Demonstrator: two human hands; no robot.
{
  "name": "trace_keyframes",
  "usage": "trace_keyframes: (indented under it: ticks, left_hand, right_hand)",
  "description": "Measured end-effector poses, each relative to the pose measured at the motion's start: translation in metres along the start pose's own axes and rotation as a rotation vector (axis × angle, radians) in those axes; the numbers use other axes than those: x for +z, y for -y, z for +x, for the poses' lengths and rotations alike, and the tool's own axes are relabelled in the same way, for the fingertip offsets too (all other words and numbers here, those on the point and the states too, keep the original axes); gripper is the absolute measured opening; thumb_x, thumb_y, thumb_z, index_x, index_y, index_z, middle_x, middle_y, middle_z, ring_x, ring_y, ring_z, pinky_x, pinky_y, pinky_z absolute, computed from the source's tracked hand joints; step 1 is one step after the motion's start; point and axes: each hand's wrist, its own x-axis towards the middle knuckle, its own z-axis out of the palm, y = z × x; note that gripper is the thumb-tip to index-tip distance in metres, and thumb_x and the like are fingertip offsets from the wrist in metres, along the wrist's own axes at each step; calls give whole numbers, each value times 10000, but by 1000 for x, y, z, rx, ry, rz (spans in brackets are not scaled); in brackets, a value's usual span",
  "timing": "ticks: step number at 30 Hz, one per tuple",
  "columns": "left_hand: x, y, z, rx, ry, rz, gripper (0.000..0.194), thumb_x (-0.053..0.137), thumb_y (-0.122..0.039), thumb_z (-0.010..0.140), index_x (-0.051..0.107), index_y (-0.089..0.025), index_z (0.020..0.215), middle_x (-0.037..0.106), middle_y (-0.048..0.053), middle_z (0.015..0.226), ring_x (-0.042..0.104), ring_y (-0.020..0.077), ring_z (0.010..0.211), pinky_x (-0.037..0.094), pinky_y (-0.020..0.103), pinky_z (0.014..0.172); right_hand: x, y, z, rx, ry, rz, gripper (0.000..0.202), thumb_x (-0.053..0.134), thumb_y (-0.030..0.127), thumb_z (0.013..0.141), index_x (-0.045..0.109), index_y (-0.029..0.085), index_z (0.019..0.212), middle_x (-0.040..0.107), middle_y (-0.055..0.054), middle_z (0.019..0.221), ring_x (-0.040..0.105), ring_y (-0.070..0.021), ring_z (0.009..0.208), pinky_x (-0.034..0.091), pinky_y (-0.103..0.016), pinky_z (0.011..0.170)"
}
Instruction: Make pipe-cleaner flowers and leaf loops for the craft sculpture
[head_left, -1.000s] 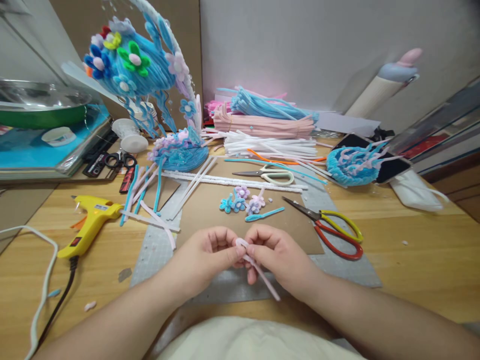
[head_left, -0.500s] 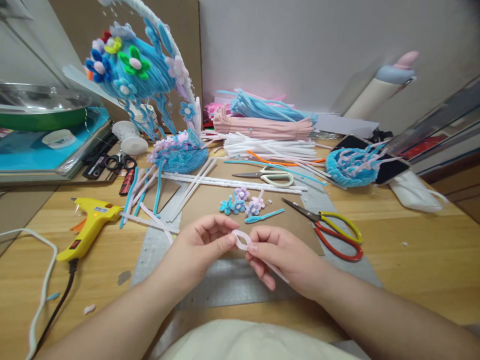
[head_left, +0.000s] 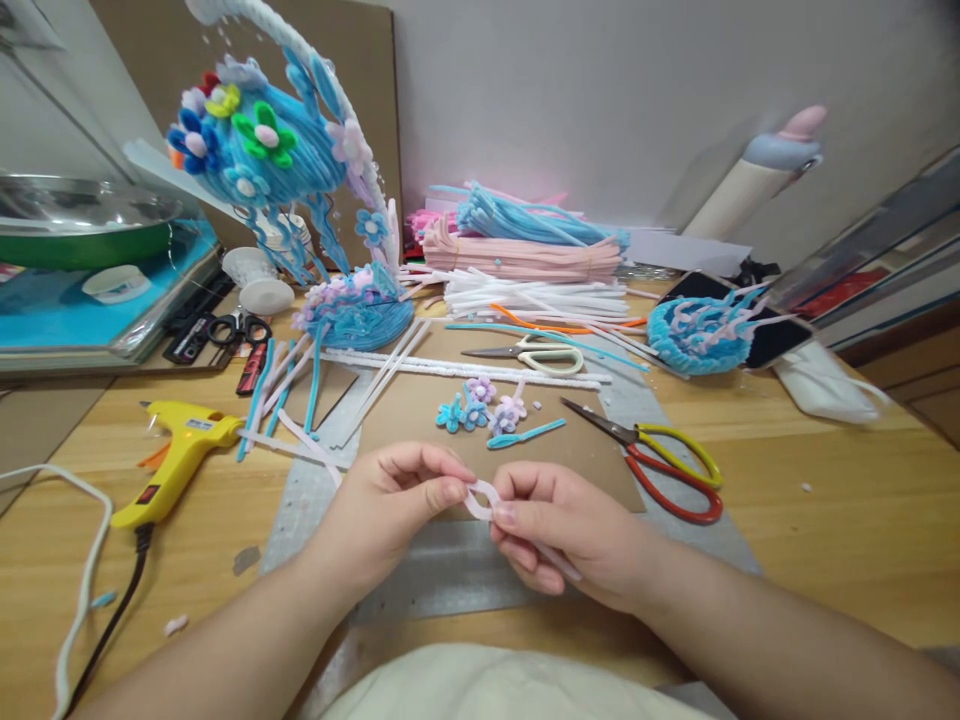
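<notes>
A pale pink pipe cleaner (head_left: 481, 513) is bent into a small loop between my hands, above the front of the brown board (head_left: 592, 480). My left hand (head_left: 420, 500) pinches the left side of the loop. My right hand (head_left: 551, 515) grips its right side, and the straight tail comes out below the fingers. Just beyond my hands lie several small blue and lilac flowers (head_left: 475, 411) and a blue looped piece (head_left: 526, 435). Red and yellow handled scissors (head_left: 675, 470) rest to the right.
A yellow glue gun (head_left: 180, 455) with its cord lies at the left. White-handled scissors (head_left: 551, 355) lie behind the flowers. Bundles of pipe cleaners (head_left: 525, 255) are stacked at the back, between a blue flower decoration (head_left: 277, 150) and a blue woven piece (head_left: 694, 335).
The view has shifted slightly. My hands still hold the pink pipe cleaner, and the fingers of my right hand have curled a little more under it.
</notes>
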Motion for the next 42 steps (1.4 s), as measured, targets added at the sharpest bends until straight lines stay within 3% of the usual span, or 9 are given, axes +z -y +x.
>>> trace_keyframes:
  ticks: [9,16,18,22,25,38,42]
  left_hand:
    - [0,4,-5,135,-15,10,56,746,-199,674,708,-191,634,652,-16,650,565,95,608,439,174,557]
    - [-4,4,-2,228,-64,-24,61,724,-184,711,712,-213,658,669,-28,678,594,90,653,466,170,629]
    - [-4,4,-1,212,-28,-58,32,740,-205,700,723,-220,723,686,-24,720,607,89,676,471,164,645]
    - [-2,5,0,97,159,-161,338,809,-231,606,714,-243,930,715,-3,833,633,115,743,495,189,687]
    - [0,5,0,59,232,-132,256,793,-195,629,731,-228,875,714,-10,798,628,98,720,489,173,684]
    - [-2,3,-1,71,129,20,116,750,-127,663,748,-229,717,717,-31,709,630,86,675,486,149,658]
    - [-1,4,1,29,161,-46,184,757,-136,657,749,-245,804,727,-28,740,634,90,684,492,157,661]
  right_hand:
    - [3,-1,-2,-12,11,-8,239,665,338,758,534,148,701,496,63,474,391,-20,340,270,-126,337]
    - [2,-3,-2,-61,-26,-73,230,620,348,796,569,134,729,538,42,499,405,-23,347,305,-129,341]
    - [2,-4,-2,-107,-59,-109,233,616,340,796,562,137,695,529,44,487,408,-28,354,315,-130,340]
    - [2,-5,-3,-145,-93,-137,224,615,332,789,559,145,680,512,51,479,411,-35,373,329,-127,337]
    - [2,-6,-3,-135,-88,-159,214,606,330,793,555,153,685,516,53,481,405,-35,367,330,-128,336]
    - [6,-6,-3,-119,-94,-269,230,582,348,791,525,159,674,484,66,467,386,-32,356,312,-133,343]
    - [5,-6,-3,-135,-109,-279,240,576,362,784,511,163,666,484,65,468,386,-34,352,313,-139,341]
